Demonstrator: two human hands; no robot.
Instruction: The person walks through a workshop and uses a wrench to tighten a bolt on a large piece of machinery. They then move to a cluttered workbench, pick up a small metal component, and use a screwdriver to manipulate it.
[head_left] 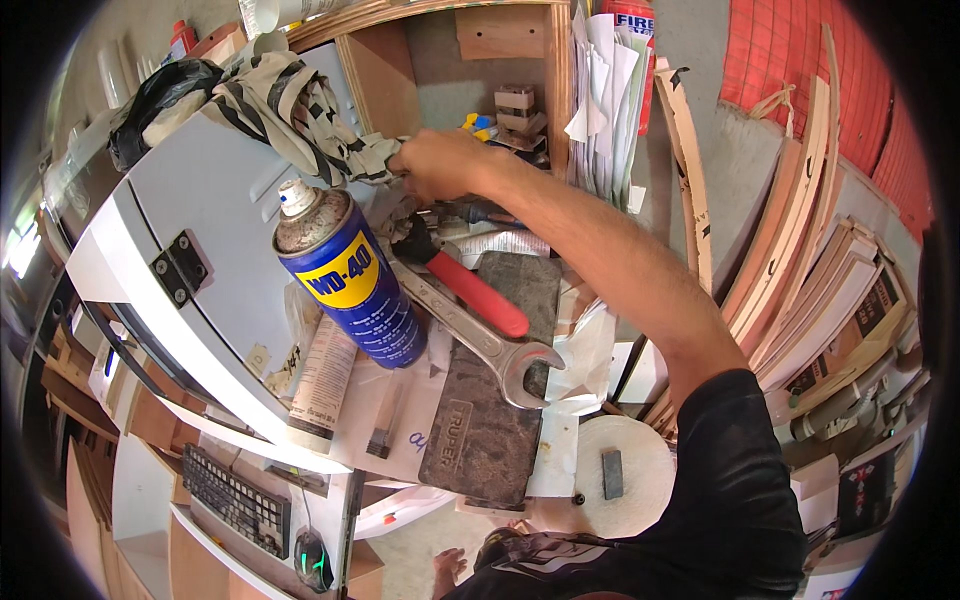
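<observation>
Patterned cloth is pinched by the right hand behind a blue, yellow-labelled spray can.

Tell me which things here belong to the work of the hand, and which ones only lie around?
In hand:
right hand
patterned cloth, which it grips

Lying about:
blue spray can
open-end wrench
red-handled tool
keyboard
white tape roll
stacked wood strips

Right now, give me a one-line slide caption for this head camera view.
Right hand grips a patterned rag above a cluttered bench with a blue spray can and open-end wrench.
</observation>
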